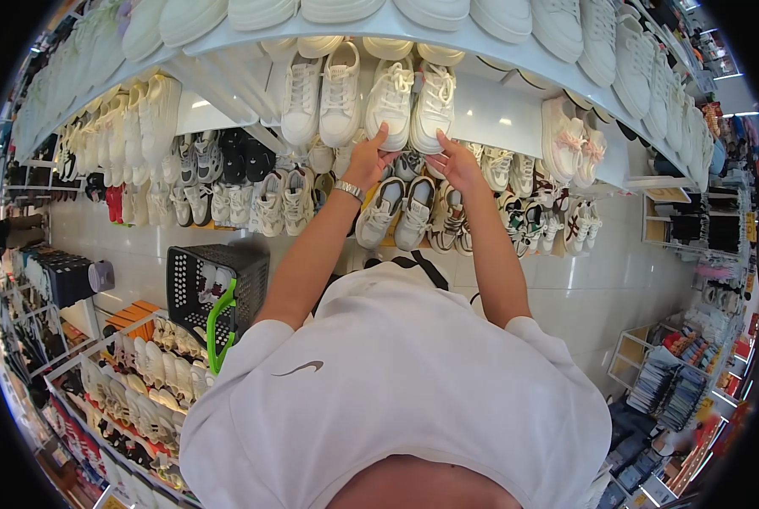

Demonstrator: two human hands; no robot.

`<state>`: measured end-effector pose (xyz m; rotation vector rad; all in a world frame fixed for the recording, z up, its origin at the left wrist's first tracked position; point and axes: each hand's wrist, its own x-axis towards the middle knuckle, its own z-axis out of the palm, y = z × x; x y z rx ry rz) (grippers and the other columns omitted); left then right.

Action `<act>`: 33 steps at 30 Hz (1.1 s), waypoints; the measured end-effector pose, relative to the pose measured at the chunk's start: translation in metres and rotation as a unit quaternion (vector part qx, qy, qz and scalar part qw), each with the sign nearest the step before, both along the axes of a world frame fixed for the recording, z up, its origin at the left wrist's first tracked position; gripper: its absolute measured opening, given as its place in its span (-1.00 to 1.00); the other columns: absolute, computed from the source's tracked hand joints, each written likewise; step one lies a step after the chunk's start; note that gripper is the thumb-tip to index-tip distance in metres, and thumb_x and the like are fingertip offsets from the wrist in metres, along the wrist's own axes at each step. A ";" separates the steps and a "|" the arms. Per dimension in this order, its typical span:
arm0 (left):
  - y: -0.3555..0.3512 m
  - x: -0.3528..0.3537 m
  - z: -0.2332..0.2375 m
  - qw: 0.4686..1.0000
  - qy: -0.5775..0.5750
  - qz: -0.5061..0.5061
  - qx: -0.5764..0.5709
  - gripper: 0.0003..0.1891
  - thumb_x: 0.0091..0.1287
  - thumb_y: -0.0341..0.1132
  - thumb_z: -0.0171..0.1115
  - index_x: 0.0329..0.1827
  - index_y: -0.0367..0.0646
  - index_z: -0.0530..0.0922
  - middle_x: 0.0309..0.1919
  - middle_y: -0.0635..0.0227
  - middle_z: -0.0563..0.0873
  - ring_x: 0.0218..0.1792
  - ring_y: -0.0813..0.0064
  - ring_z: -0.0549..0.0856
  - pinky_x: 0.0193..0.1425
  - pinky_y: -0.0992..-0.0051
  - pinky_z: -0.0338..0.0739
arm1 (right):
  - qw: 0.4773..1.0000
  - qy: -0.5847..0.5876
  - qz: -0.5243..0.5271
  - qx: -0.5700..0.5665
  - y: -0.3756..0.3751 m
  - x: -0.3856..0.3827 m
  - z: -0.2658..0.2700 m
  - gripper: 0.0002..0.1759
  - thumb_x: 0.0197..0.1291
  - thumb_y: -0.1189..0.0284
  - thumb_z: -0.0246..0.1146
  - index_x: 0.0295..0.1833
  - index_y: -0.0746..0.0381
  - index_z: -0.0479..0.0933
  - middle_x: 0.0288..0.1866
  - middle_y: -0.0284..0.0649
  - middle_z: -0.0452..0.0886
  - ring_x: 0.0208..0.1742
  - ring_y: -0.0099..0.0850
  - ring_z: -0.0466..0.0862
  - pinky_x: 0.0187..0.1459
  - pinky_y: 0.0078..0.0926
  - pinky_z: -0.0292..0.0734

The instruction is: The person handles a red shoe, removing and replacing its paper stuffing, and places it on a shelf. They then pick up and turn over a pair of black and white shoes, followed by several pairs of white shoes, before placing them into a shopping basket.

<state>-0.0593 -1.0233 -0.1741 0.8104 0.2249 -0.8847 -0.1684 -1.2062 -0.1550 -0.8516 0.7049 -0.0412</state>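
Observation:
A pair of white lace-up sneakers stands side by side on a middle shelf, toes towards me. My left hand (369, 161), with a metal watch (350, 190) on its wrist, grips the toe of the left white sneaker (390, 100), thumb on top and fingers beneath. In the same way my right hand (457, 164) holds the toe of the right white sneaker (434, 102). Their heels reach back over the shelf. Just to the left sits another pair of white sneakers (339, 95), close but untouched. Below my hands are grey-and-white sneakers (418, 208) on a lower shelf.
An upper shelf (312, 27) full of white shoes curves overhead. White shoes with pink bows (566, 140) stand to the right. A dark basket (195, 284) with a green handle (218, 327) is at my left. Shoe racks (155, 360) and folded clothes (672, 386) lie beyond.

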 end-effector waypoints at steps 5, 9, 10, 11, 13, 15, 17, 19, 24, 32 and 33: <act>-0.001 0.002 0.003 1.000 -0.020 -0.004 0.003 -0.52 0.44 -0.13 0.21 0.26 -0.28 0.40 0.13 0.18 0.62 0.15 0.30 0.62 0.27 0.25 0.53 | 0.996 -0.023 -0.039 0.077 0.005 -0.005 -0.009 -0.38 0.35 0.07 0.23 0.34 0.23 0.29 0.16 -0.10 0.49 0.10 -0.19 0.58 0.17 -0.20 0.53; -0.002 0.000 -0.001 1.000 -0.022 0.007 -0.007 -0.51 0.45 -0.11 0.20 0.26 -0.29 0.40 0.13 0.17 0.61 0.16 0.30 0.61 0.28 0.24 0.52 | 0.994 -0.027 -0.040 0.093 0.014 -0.010 -0.007 -0.38 0.39 0.01 0.14 0.36 0.19 0.30 0.21 -0.03 0.47 0.18 -0.09 0.57 0.16 -0.20 0.54; -0.001 0.001 -0.002 1.000 -0.017 0.004 -0.011 -0.51 0.45 -0.11 0.20 0.26 -0.29 0.40 0.13 0.17 0.61 0.15 0.30 0.61 0.28 0.24 0.52 | 0.994 -0.032 -0.037 0.095 0.014 -0.010 -0.008 -0.37 0.39 0.00 0.14 0.36 0.20 0.30 0.21 -0.03 0.48 0.20 -0.07 0.57 0.15 -0.20 0.54; 0.001 0.001 -0.002 1.000 -0.013 0.002 -0.015 -0.51 0.45 -0.11 0.20 0.26 -0.29 0.40 0.14 0.17 0.61 0.15 0.30 0.61 0.28 0.25 0.52 | 0.994 -0.032 -0.036 0.095 0.015 -0.011 -0.009 -0.37 0.39 0.00 0.14 0.36 0.20 0.30 0.21 -0.03 0.48 0.20 -0.07 0.57 0.15 -0.20 0.54; 0.006 0.002 -0.004 1.000 -0.002 -0.003 -0.027 -0.53 0.43 -0.15 0.23 0.24 -0.28 0.39 0.12 0.17 0.62 0.13 0.29 0.63 0.28 0.23 0.52 | 0.996 -0.033 -0.030 0.083 0.016 -0.010 -0.011 -0.37 0.39 0.01 0.14 0.36 0.22 0.31 0.22 -0.04 0.50 0.20 -0.09 0.58 0.14 -0.25 0.54; 0.007 0.002 -0.006 0.999 0.010 -0.010 -0.039 -0.55 0.42 -0.18 0.25 0.22 -0.27 0.38 0.10 0.18 0.63 0.11 0.27 0.65 0.27 0.21 0.53 | 0.996 -0.028 -0.030 0.074 0.016 -0.009 -0.013 -0.38 0.40 0.00 0.13 0.34 0.24 0.33 0.19 -0.06 0.53 0.19 -0.11 0.58 0.12 -0.28 0.54; 0.009 0.000 -0.001 0.999 -0.039 -0.017 -0.026 -0.56 0.42 -0.20 0.26 0.21 -0.26 0.39 0.11 0.20 0.62 0.10 0.29 0.65 0.28 0.25 0.52 | 0.997 -0.023 -0.028 0.065 0.015 -0.009 -0.017 -0.38 0.40 0.00 0.13 0.32 0.26 0.35 0.16 -0.08 0.55 0.19 -0.14 0.59 0.11 -0.30 0.55; 0.009 -0.001 0.002 0.999 -0.043 -0.008 -0.021 -0.57 0.41 -0.20 0.26 0.21 -0.26 0.40 0.10 0.20 0.63 0.10 0.31 0.65 0.27 0.26 0.53 | 0.999 -0.012 -0.013 0.037 0.014 -0.008 -0.018 -0.40 0.42 0.00 0.10 0.26 0.31 0.40 0.12 -0.10 0.59 0.15 -0.17 0.61 0.08 -0.33 0.55; 0.006 -0.004 0.005 0.999 -0.042 0.016 0.005 -0.60 0.45 -0.20 0.20 0.23 -0.26 0.44 0.12 0.22 0.63 0.15 0.33 0.63 0.30 0.28 0.51 | 1.000 -0.004 -0.020 0.008 0.016 -0.006 -0.019 -0.42 0.44 0.01 0.06 0.21 0.34 0.42 0.06 -0.12 0.61 0.06 -0.21 0.62 0.08 -0.30 0.57; 0.005 -0.005 0.002 0.999 -0.044 0.024 0.007 -0.58 0.44 -0.20 0.22 0.23 -0.27 0.43 0.11 0.23 0.64 0.14 0.34 0.63 0.28 0.29 0.52 | 1.000 0.002 -0.020 -0.002 0.013 -0.004 -0.018 -0.46 0.45 0.05 0.06 0.19 0.34 0.43 0.02 -0.12 0.60 -0.04 -0.23 0.61 0.10 -0.23 0.57; 0.005 -0.006 0.001 0.999 -0.044 0.024 0.007 -0.58 0.44 -0.20 0.22 0.23 -0.27 0.43 0.11 0.23 0.64 0.14 0.34 0.63 0.28 0.29 0.52 | 1.000 -0.004 -0.009 -0.002 0.011 -0.005 -0.018 -0.46 0.45 0.05 0.07 0.18 0.34 0.43 0.02 -0.13 0.60 -0.04 -0.24 0.61 0.10 -0.23 0.57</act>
